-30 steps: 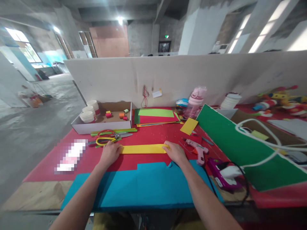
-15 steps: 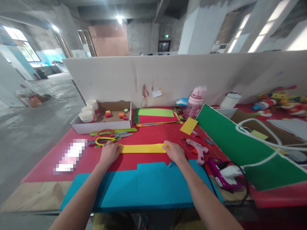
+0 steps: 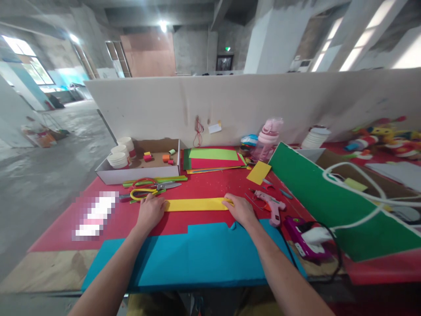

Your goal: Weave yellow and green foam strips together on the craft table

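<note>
A long flat yellow strip, folded paper by its look, stretches left to right over the red table covering. Its left end is gripped by my left hand, fingers closed on it. My right hand pinches the other end between thumb and fingers. Just beyond my left hand lie yellow-handled scissors and a red-handled pair with metal blades. To the right of my right hand rests a pink glue gun. A blue sheet covers the table's near edge beneath my forearms.
An open box with paper cups and small paper rolls stands at the back left. Coloured paper sheets lie at the back centre. On the right are a purple power strip, a leaning green board and a pink bottle.
Almost nothing differs. Both hands keep hold of the strip in the same place, and the view has shifted very slightly.
</note>
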{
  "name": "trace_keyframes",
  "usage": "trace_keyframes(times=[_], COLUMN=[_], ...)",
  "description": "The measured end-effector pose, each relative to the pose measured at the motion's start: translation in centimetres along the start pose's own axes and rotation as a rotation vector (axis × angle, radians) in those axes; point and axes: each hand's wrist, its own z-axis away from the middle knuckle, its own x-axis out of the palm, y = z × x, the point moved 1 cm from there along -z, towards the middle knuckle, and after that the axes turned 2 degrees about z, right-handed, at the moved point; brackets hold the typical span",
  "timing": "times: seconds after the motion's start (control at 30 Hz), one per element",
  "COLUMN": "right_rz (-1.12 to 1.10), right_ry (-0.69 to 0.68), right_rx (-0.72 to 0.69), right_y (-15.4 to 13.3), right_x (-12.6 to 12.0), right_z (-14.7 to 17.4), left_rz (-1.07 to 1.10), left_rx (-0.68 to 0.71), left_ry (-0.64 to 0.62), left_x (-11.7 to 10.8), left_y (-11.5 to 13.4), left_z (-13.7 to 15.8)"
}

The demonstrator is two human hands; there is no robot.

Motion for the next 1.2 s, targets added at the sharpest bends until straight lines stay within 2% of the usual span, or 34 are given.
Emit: trace_keyframes(times=[0.4,0.93,1.2], right_rz=[0.040,0.111,0.020], right_ry=[-0.009,-0.028,0.014], right_rx=[0.054,0.072,0.183], right_y=[-0.29,-0.67,-0.16], right_x=[-0.09,-0.13,0.19], right_z=[-0.12,-0.19,-0.39], left_rz=[0.002,-0.090,-0.123], left_rx=[-0.033,-0.002,0.031], left_ry=[-0.035,-0.017,-0.003], left_x=[0.11,0.08,0.26], left_y=[0.00,0.40,0.27], left_z=[-0.56,-0.47,-0.39])
